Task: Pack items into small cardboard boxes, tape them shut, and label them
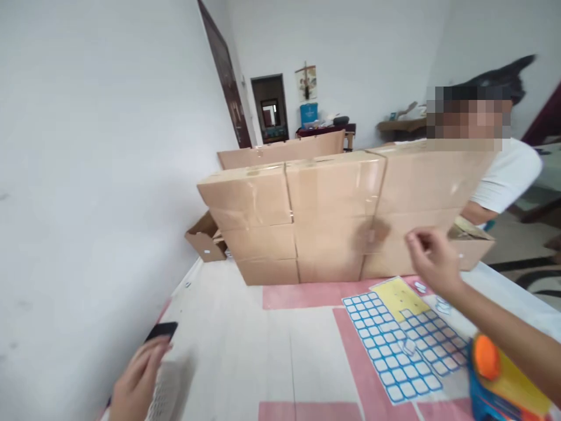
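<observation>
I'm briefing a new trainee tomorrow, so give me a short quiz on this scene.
1. True or false: the sheet of blue-bordered labels lies on the table in front of the stacked cardboard boxes.
2. Fill in: the flat object beside the left hand is coloured ___.
3. The right hand is raised in front of: A the boxes, B a door, C a window.
Key: 1 true; 2 black; 3 A.
</observation>
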